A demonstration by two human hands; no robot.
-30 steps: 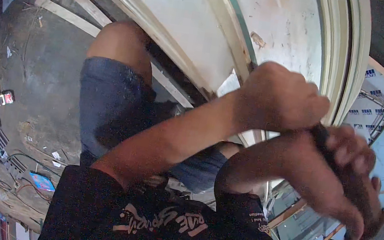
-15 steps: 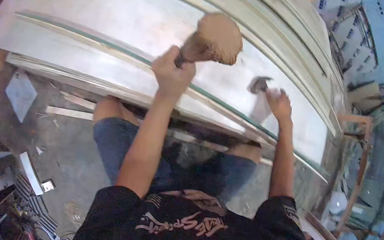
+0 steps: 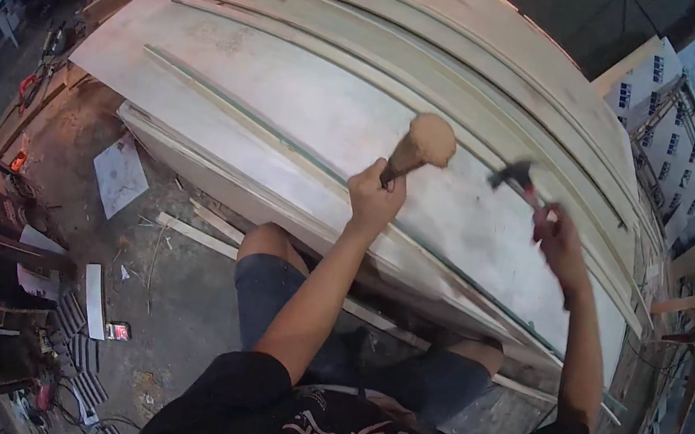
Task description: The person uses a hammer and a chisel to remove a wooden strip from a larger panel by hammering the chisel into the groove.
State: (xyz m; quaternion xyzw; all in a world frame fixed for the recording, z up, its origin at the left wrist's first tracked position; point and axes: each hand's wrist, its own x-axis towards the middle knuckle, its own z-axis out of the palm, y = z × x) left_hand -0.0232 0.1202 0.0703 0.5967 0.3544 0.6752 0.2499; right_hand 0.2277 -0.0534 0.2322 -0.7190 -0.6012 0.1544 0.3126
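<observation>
Clearly, left hand [image 3: 375, 199] clasps one brown round-headed tool [image 3: 429, 139], right hand [image 3: 558, 239] clasps one hammer [image 3: 516, 174]

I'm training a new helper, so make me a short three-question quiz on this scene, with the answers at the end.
1. True or false: the right hand holds the hammer, and the left hand holds the mallet-like tool.

2. Multiple choice: in this view, what lies behind both tools?
A. A patterned rug
B. Pale, flat panels
C. A pile of bricks

3. Fill in: the hammer's handle shows the colour ____.

Key: 1. True. 2. B. 3. Red.
</observation>
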